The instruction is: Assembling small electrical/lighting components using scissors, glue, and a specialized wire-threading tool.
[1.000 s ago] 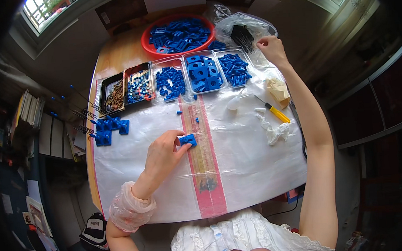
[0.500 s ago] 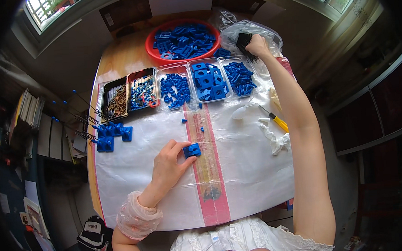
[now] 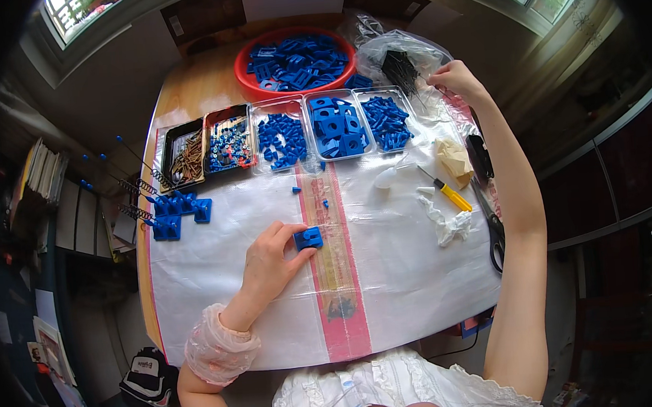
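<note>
My left hand (image 3: pixel 268 259) pinches a small blue plastic block (image 3: pixel 308 238) between thumb and fingers, just above the middle of the sheet. Two tiny blue plugs (image 3: pixel 296 190) lie beyond it. At the far right my right hand (image 3: pixel 457 79) is closed in a pinch beside a clear plastic bag (image 3: pixel 424 45); anything in its fingertips is too thin to make out. Inside that bag sits a bundle of thin black rods (image 3: pixel 400 71). At the left stand several blue bases (image 3: pixel 167 228) joined to black springs with blue-tipped rods (image 3: pixel 139 210).
A row of trays holds screws (image 3: pixel 188 162), nuts (image 3: pixel 229 144) and blue parts (image 3: pixel 282 140). Behind it stands a red basin (image 3: pixel 239 72) of blue pieces. To the right lie a yellow-handled screwdriver (image 3: pixel 454 196), crumpled white tissue (image 3: pixel 450 226) and black-handled scissors (image 3: pixel 496 237).
My right hand has drawn away from the black rods and moved right, out of the bag. The left hand keeps the blue block in nearly the same spot.
</note>
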`<state>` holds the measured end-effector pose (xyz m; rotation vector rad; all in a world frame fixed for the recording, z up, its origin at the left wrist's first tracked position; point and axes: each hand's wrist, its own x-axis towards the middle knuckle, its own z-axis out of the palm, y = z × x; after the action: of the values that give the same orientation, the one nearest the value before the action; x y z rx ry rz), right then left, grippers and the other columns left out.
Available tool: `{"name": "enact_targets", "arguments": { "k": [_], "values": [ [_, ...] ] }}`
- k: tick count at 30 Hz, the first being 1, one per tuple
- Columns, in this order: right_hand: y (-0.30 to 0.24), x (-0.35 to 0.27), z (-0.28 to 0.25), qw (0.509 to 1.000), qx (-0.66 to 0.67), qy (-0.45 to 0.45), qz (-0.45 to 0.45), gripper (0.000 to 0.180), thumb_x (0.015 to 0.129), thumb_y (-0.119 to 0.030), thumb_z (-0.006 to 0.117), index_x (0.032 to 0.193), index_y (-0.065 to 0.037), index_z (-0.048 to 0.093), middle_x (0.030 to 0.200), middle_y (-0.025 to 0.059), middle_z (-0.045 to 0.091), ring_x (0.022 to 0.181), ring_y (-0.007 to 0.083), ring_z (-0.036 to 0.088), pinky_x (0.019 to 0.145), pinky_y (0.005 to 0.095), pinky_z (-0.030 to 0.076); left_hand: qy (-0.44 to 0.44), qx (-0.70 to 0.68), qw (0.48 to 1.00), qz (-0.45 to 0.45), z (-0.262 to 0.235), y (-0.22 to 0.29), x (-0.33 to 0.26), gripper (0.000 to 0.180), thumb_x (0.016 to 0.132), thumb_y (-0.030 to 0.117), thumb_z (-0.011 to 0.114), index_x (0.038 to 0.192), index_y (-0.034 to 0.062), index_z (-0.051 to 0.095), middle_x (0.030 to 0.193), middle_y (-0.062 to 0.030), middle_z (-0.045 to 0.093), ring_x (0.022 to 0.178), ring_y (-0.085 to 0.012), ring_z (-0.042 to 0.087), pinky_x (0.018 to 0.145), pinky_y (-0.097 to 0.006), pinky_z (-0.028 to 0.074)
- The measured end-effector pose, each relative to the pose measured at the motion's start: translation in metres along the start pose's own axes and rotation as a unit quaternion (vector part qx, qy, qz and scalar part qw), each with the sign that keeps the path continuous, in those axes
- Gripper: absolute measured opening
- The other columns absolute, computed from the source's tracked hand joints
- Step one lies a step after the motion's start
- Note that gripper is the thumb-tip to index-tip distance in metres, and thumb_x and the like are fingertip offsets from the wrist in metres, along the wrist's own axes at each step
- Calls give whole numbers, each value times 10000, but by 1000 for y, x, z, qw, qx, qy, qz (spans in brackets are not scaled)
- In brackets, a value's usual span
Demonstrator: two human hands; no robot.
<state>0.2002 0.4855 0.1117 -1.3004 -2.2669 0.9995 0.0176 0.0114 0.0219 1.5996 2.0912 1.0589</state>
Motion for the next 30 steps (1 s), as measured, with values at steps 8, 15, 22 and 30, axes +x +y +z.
{"name": "enact_targets", "arguments": {
  "k": [8,15,22,30],
  "values": [
    [31,-81,-27,913,400,-67,-33,185,975,-110,671,1058,50,709,829,11,662,665,24,515,582,166,443,-7,-2,1000,14,4,1,3,346,782,181,833,1085,69,708,867,-66,629,741,-217,629,676,-345,519],
    [-57,-235,30,886,436,-47,-147,98,975,-66,638,983,30,657,852,109,698,649,83,662,568,200,514,1,-5,1000,20,5,-3,0,392,747,167,854,1103,82,714,862,-59,625,744,-202,618,684,-336,513],
    [-118,-276,133,922,268,-36,-276,97,897,50,690,993,35,687,850,73,718,729,128,717,602,232,552,10,-59,998,-22,4,-4,-1,348,767,206,848,1097,126,768,793,-56,625,679,-183,584,643,-319,490],
    [-110,-265,179,932,116,-47,-339,99,838,18,730,908,-6,664,746,62,656,592,119,594,526,257,446,22,-54,998,-24,5,-8,-1,315,776,224,838,1069,127,776,769,-63,621,658,-193,597,630,-333,491]
  ]
}}
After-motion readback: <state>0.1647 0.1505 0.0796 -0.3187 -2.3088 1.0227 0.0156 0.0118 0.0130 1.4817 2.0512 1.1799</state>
